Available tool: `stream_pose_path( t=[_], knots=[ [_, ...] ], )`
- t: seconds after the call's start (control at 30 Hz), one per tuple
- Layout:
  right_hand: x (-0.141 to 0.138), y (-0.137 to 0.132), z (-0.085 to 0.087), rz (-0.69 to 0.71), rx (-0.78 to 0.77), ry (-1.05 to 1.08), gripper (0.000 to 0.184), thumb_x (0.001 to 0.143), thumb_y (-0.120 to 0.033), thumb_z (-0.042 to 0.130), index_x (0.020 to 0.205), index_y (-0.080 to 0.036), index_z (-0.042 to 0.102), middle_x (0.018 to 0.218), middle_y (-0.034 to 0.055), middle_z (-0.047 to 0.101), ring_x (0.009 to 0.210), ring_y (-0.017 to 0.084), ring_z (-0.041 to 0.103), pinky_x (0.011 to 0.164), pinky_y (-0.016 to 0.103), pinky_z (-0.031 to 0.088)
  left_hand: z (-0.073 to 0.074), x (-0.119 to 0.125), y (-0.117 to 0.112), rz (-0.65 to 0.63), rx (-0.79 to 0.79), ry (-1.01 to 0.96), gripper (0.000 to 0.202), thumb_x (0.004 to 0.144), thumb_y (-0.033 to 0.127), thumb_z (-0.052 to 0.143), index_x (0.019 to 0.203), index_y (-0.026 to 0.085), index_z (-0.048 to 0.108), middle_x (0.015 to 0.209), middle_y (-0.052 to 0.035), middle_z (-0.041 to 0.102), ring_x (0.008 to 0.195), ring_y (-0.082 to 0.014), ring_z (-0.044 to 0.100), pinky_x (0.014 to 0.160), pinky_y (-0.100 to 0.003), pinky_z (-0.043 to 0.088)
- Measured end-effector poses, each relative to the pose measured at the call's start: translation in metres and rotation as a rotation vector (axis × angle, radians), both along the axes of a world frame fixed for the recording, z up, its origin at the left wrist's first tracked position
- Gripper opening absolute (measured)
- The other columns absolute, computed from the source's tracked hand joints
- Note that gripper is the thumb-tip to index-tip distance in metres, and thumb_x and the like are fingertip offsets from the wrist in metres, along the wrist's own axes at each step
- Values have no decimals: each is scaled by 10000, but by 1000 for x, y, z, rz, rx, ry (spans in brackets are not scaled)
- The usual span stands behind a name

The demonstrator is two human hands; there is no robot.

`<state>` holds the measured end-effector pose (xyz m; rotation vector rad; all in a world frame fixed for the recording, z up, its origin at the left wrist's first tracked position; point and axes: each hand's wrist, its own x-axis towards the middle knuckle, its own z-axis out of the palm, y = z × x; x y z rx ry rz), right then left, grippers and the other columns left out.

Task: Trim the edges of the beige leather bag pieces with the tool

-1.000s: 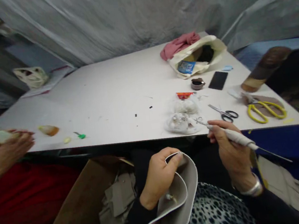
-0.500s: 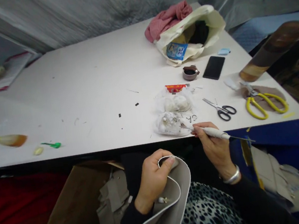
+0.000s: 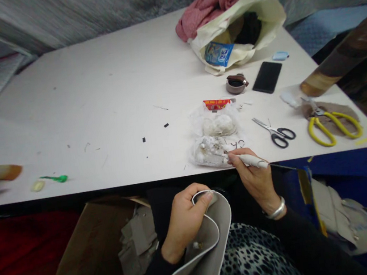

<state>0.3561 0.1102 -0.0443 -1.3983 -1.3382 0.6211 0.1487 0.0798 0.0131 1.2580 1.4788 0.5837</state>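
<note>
My left hand [image 3: 184, 221] is closed on the folded edge of a grey leather piece [image 3: 204, 254] that curls over my lap. A small metal stud shows on its inner face. My right hand [image 3: 255, 180] grips a white pen-like tool [image 3: 252, 161] with a thin cord at its back end. Its tip rests at a clear plastic bag of small white bits [image 3: 209, 151] near the front edge of the white table [image 3: 104, 102]. A second such bag [image 3: 217, 124] lies just behind it.
Small black-handled scissors [image 3: 275, 132] and yellow-handled shears [image 3: 332, 120] lie at the right. A phone [image 3: 267, 77], a small round tin [image 3: 235, 84], a cream tote bag [image 3: 239, 26] and pink cloth [image 3: 207, 8] sit further back. A cardboard box [image 3: 93, 253] of scraps stands below left.
My right hand has moved left and forward, bringing the tool's tip to the nearer plastic bag. The view has tilted down. Another person's hand at the left has left the view.
</note>
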Motion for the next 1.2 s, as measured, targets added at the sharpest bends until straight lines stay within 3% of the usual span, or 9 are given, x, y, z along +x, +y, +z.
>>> stream_pose_path(
  t=[0.23, 0.43, 0.63, 0.83, 1.2],
  knots=[
    [-1, 0, 10, 80, 130, -293, 143, 1050, -318, 612, 1018, -220, 711, 952, 62, 767, 862, 222, 716, 819, 371, 542, -2, -1, 1, -14, -4, 14, 147, 872, 296, 689, 879, 172, 768, 852, -21, 774, 808, -181, 683, 759, -262, 503],
    [-4, 0, 13, 88, 124, -410, 162, 1055, -330, 608, 1035, -209, 713, 959, 75, 774, 875, 235, 714, 815, 369, 526, 3, -2, 0, -8, -28, 18, 149, 857, 304, 712, 886, 169, 768, 841, -18, 769, 787, -173, 669, 745, -255, 500],
    [1, -7, 18, 46, 104, -152, 150, 998, -371, 696, 998, -227, 740, 954, 56, 768, 868, 226, 714, 820, 368, 557, 5, -2, -4, -46, -25, 37, 149, 867, 315, 720, 894, 177, 768, 852, -14, 770, 807, -173, 672, 757, -254, 494],
    [4, -23, 29, 240, -209, 355, 276, 942, -437, 727, 799, -201, 710, 614, -17, 638, 556, 149, 608, 549, 267, 504, 6, 2, -5, -65, -43, 47, 145, 858, 301, 724, 893, 174, 783, 862, -23, 779, 802, -181, 676, 751, -265, 493],
    [5, -30, 20, 334, -324, 376, 248, 940, -404, 722, 812, -192, 702, 617, -21, 615, 570, 125, 570, 561, 240, 450, 4, 3, -5, -64, -65, 22, 146, 837, 312, 744, 892, 185, 790, 860, -21, 779, 807, -184, 672, 744, -274, 477]
  ],
)
